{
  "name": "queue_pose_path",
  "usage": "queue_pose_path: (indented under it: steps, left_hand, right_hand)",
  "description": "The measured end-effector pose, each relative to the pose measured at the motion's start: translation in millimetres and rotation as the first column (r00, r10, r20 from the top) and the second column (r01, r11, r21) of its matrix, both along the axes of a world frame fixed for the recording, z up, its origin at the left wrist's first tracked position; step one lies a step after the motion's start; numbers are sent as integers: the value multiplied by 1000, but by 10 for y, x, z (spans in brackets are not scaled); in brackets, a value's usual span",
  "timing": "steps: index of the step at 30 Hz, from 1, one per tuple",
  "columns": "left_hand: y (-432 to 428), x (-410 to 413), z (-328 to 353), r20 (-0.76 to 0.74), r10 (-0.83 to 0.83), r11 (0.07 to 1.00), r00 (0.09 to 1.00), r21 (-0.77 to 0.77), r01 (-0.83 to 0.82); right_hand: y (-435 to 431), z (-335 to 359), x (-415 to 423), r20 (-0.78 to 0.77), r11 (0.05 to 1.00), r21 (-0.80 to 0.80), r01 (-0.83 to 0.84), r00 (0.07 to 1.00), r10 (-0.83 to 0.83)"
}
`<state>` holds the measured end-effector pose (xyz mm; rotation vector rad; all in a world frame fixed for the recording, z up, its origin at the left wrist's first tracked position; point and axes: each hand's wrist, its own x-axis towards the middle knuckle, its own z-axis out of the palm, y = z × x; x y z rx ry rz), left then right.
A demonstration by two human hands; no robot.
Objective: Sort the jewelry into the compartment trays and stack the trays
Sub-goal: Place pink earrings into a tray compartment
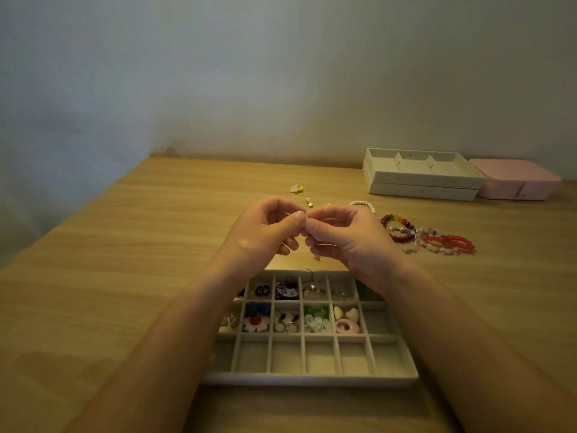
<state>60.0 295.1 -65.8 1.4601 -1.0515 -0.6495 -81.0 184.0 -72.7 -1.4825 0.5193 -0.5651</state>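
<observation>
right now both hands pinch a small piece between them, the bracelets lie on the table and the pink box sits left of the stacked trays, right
Not quite. The head view shows the pink box to the right of the stacked trays, not the left. The rest holds: the left hand and right hand pinch a small piece between them, and the bracelets lie on the table.

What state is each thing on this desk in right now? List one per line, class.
Left hand: pinches a small item, too small to identify.
Right hand: pinches the same item.
Front tray: two far rows partly filled, near row looks empty.
Far trays: stacked two high.
Pink box: closed.
Bead bracelets: loose on the table.
</observation>
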Motion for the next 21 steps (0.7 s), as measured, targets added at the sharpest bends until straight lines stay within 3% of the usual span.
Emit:
queue_pose_path:
  steps: [6, 11, 16, 21]
  left_hand:
    - [-20, 1, -41, 30, -15, 999, 999, 42, 14]
    - [-22, -72, -34, 276, -42, 999, 960, 21, 37]
    - [-12, -204, 53, 210, -130, 991, 969, 14, 130]
    - [36, -396, 98, 256, -132, 991, 958, 30, 129]
  right_hand:
    - [-22, 54, -141, -59, 996, -33, -85, 995, 83]
    - [12, 67, -358, -72, 996, 3, -93, 993, 93]
    - [68, 106, -513, -102, 998, -42, -56, 993, 52]
    - [116, 154, -715, -120, 999, -23, -37, 992, 34]
